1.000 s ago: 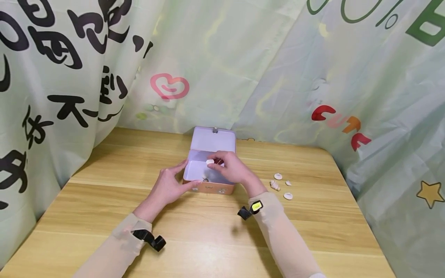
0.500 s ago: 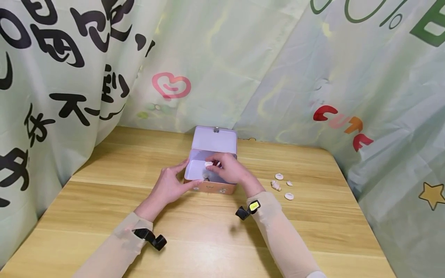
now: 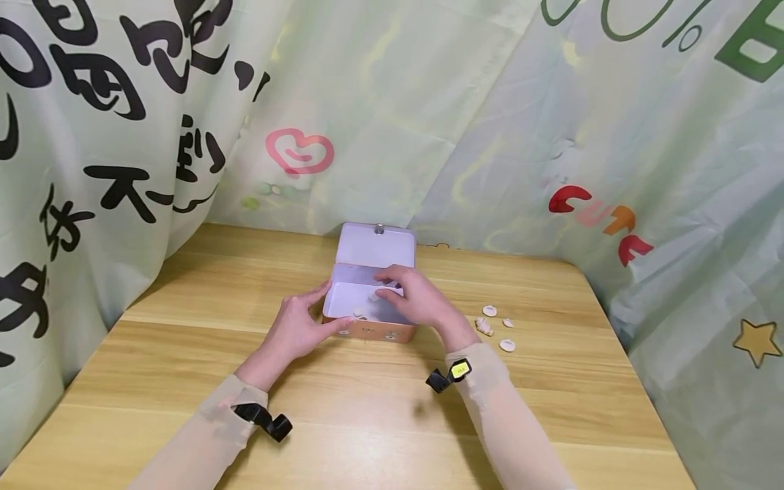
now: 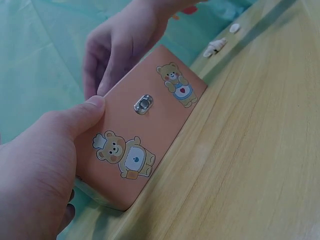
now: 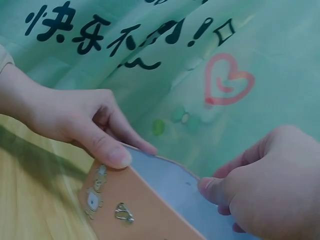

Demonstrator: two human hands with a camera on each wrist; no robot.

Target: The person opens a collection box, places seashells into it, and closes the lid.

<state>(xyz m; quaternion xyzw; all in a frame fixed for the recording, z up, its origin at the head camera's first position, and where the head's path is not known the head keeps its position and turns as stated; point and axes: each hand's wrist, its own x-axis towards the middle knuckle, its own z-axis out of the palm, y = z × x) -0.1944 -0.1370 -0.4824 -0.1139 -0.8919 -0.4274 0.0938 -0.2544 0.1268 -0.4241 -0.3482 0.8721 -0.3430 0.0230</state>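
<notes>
A small tin box (image 3: 380, 332), orange outside and lilac inside, stands with its lid (image 3: 376, 246) raised at the back. My left hand (image 3: 297, 331) grips its left end, thumb over the front rim and fingers along the side. Bear pictures and a metal clasp (image 4: 143, 104) show on its front in the left wrist view. Over the right part of the box is my right hand (image 3: 421, 299), thumb and forefinger apart. A blurred white seashell (image 3: 373, 297) is just below its fingertips, inside the box. More small shells (image 3: 359, 314) lie near the box's front wall, partly hidden.
On the wooden table (image 3: 380, 422), right of the box, lie a spiral shell (image 3: 484, 327) and several flat white shells (image 3: 507, 346). A printed curtain (image 3: 367, 122) hangs behind the table and at both sides.
The right thumb and forefinger have parted and let go of the white shell, which is now lower in the box. The right hand has shifted slightly right. The left hand keeps its grip.
</notes>
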